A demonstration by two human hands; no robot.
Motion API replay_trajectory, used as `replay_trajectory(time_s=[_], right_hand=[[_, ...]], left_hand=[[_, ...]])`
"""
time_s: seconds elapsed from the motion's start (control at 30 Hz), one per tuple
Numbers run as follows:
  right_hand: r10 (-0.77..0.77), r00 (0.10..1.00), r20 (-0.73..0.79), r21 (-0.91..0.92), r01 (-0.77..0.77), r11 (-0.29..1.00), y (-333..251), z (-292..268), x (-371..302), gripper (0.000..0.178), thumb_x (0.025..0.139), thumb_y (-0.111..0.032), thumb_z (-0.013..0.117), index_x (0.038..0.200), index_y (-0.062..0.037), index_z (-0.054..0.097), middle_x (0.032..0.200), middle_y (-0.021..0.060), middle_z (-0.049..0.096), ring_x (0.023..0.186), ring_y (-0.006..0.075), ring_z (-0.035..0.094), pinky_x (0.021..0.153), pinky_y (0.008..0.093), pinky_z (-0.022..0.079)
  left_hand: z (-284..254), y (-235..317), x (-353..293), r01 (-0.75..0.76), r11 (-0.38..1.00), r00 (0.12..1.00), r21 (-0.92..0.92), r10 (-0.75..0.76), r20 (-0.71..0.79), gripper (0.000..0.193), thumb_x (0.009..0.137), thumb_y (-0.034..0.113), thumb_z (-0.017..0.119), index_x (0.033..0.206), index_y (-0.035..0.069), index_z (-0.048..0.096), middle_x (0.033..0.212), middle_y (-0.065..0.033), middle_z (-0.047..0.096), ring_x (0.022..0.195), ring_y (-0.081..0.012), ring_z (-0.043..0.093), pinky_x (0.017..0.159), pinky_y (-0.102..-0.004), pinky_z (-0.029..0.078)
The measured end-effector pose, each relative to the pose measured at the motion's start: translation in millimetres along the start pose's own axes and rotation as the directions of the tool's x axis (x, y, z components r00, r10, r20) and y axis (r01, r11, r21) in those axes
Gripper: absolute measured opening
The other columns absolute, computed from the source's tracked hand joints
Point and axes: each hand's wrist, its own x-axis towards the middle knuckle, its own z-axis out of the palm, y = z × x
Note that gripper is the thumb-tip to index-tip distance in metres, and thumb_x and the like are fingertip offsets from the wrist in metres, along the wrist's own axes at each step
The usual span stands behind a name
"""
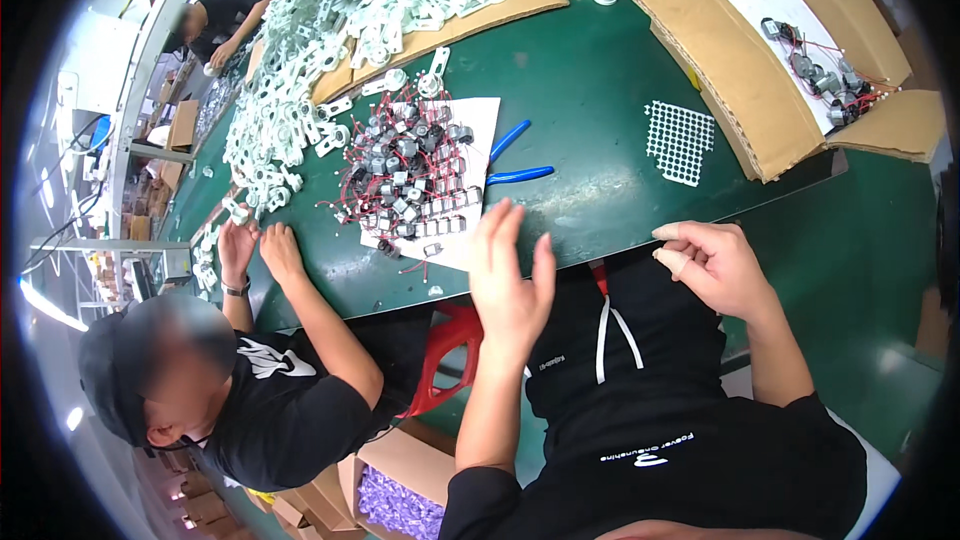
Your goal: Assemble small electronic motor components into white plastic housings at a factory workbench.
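Note:
My left hand [510,285] is raised at the table's near edge, fingers up and thumb apart, with nothing seen in it. Just beyond it lie small grey motors [405,165] with red wires, heaped and partly in rows on a white sheet [484,125]. Blue-handled pliers [520,176] stick out from the sheet's right side; their jaws are hidden. My right hand [715,265] is near the table edge on the right, fingers curled and thumb drawn toward the index finger. Whatever it may hold is too small to make out. A white sheet of round stickers [680,143] lies beyond it.
A large heap of pale plastic parts [330,30] covers the table's far left, partly on cardboard [460,28]. An open cardboard box [720,70] with more motors stands at right. A co-worker [230,380] sits at left, hands at the parts. A red stool [445,355] is between us.

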Motion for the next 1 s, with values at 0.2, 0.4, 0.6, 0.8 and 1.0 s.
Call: replay_trajectory(time_s=[0.2,0.4,0.6,0.8,1.0], right_hand=[[0.014,0.992,-0.126,0.052,-0.007,0.999,-10,-17,4,0.023,0.107,-0.003,0.080,0.129,0.0046,0.084,0.096,0.0104,0.085,0.077,0.0117,0.079,0.070,0.0282,0.063],[0.139,0.921,-0.365,0.147,-0.090,0.985,-6,-54,0,0.020,0.115,-0.005,0.074,0.127,0.0073,0.083,0.099,0.0097,0.082,0.080,0.0105,0.074,0.074,0.0261,0.060],[0.205,0.963,-0.173,0.294,-0.148,0.944,5,-12,48,0.014,0.114,-0.010,0.080,0.121,0.0016,0.083,0.098,0.0049,0.080,0.077,0.0090,0.072,0.069,0.0257,0.059],[0.131,0.986,-0.104,0.309,-0.093,0.946,-38,66,191,0.024,0.111,-0.023,0.087,0.111,0.0006,0.085,0.088,0.0041,0.078,0.062,0.0084,0.065,0.058,0.0256,0.051],[0.125,0.992,0.025,0.360,-0.126,0.924,-63,129,304,0.026,0.108,-0.025,0.088,0.114,0.0002,0.088,0.091,0.0029,0.079,0.065,0.0071,0.063,0.059,0.0267,0.049]], left_hand=[[14,-5,-33,0.022,0.999,0.991,-0.047,-0.028,-0.127,0.044,0.098,-0.004,0.085,0.140,-0.003,0.074,0.141,-0.0221,0.078,0.131,-0.0426,0.075,0.116,-0.0497,0.058],[19,-10,-69,0.162,0.978,0.961,-0.134,-0.187,-0.204,0.052,0.100,-0.005,0.083,0.149,-0.005,0.066,0.138,-0.0217,0.078,0.120,-0.0347,0.076,0.107,-0.0425,0.060],[28,-6,-75,0.251,0.953,0.941,-0.172,-0.282,-0.187,0.060,0.098,0.001,0.088,0.151,-0.007,0.062,0.143,-0.0230,0.075,0.128,-0.0393,0.071,0.110,-0.0462,0.060],[26,-3,-98,0.192,0.846,0.886,-0.497,-0.367,-0.282,0.042,0.103,-0.008,0.079,0.143,-0.005,0.065,0.135,-0.0228,0.077,0.115,-0.0320,0.078,0.105,-0.0409,0.064],[-18,11,-91,0.217,0.760,0.898,-0.612,-0.402,-0.180,0.032,0.108,-0.011,0.072,0.139,-0.006,0.065,0.129,-0.0225,0.078,0.105,-0.0252,0.081,0.097,-0.0370,0.067]])
